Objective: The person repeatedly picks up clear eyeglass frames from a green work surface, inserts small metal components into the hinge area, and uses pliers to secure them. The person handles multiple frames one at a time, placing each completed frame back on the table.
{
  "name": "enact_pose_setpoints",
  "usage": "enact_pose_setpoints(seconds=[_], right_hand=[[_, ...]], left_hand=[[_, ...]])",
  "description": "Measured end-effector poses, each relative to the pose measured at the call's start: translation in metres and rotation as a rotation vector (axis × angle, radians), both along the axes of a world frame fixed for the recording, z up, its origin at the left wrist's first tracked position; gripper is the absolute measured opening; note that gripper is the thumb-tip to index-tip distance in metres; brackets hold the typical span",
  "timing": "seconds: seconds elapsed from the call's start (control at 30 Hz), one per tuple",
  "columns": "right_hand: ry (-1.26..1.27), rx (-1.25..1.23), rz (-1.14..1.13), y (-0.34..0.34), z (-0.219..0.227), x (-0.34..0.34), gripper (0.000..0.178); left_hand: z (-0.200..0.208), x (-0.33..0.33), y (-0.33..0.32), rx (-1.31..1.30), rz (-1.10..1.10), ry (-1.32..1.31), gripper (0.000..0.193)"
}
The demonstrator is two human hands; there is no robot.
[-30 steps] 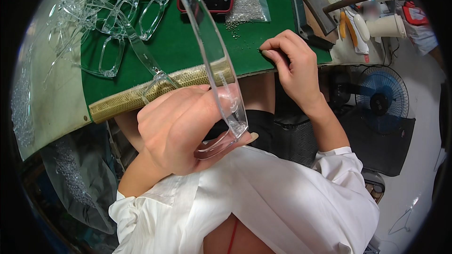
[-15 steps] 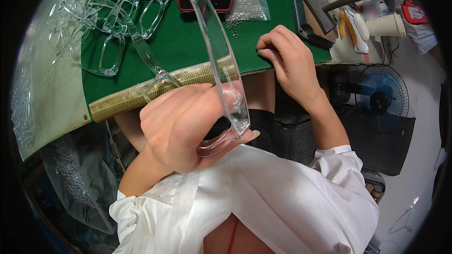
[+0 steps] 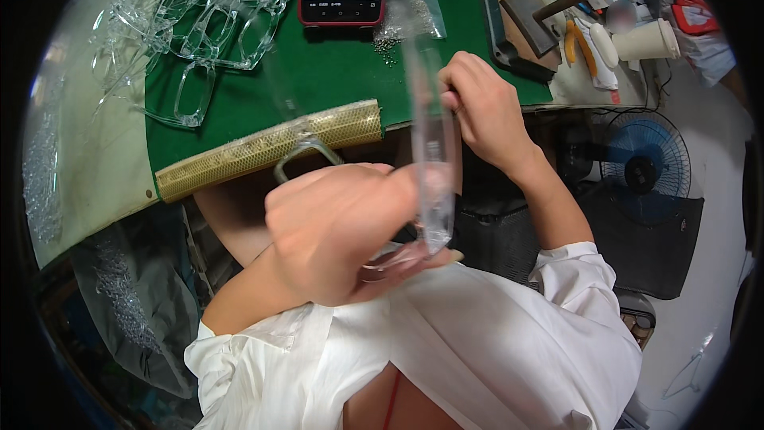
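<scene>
A clear plastic eyeglass frame (image 3: 436, 183) is in my left hand (image 3: 334, 231), whose fingers are closed round its front. One temple stands up toward the far side, smeared by motion; the other reaches over the gold mesh-covered edge pad (image 3: 255, 154). My right hand (image 3: 489, 115) is at the green mat's near edge, beside the raised temple, fingers curled and thumb pressed to the forefinger. Anything in that pinch is hidden. Tiny metal pieces (image 3: 386, 51) lie loose on the mat, by a clear bag (image 3: 426, 8) of similar pieces.
Several clear eyeglass frames (image 3: 199, 40) are heaped at the far left. A phone (image 3: 342, 0) in a red case lies at the back. To the right stand a metal bench press (image 3: 521, 24), orange-handled pliers (image 3: 574, 41) and a white cup (image 3: 649, 40). A fan (image 3: 643, 171) sits below right.
My left hand has moved right with the eyeglass frame, bringing the raised temple close to my right hand. My right hand has shifted slightly, its fingers curled in more.
</scene>
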State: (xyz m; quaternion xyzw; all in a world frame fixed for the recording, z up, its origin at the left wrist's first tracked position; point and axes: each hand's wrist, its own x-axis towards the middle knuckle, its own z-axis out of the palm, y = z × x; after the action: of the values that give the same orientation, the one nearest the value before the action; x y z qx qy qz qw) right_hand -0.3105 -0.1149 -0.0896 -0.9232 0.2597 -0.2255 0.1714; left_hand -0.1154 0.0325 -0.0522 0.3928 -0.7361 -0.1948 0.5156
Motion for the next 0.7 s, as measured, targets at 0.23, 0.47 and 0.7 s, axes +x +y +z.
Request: enact_pose_setpoints(seconds=[0.23,0.47,0.7], right_hand=[[-0.639,0.274,0.286,0.002,0.065,-0.017,0.024],[-0.604,0.351,0.099,-0.016,0.042,-0.004,0.019],[-0.664,0.067,0.252,-0.008,0.090,0.015,0.032]], left_hand=[[0.017,-0.034,-0.029,0.129,-0.137,0.163,0.069],[0.007,-0.024,-0.063,0.050,-0.089,0.144,0.062],[0.024,-0.026,-0.066,0.227,-0.127,0.411,0.060]])
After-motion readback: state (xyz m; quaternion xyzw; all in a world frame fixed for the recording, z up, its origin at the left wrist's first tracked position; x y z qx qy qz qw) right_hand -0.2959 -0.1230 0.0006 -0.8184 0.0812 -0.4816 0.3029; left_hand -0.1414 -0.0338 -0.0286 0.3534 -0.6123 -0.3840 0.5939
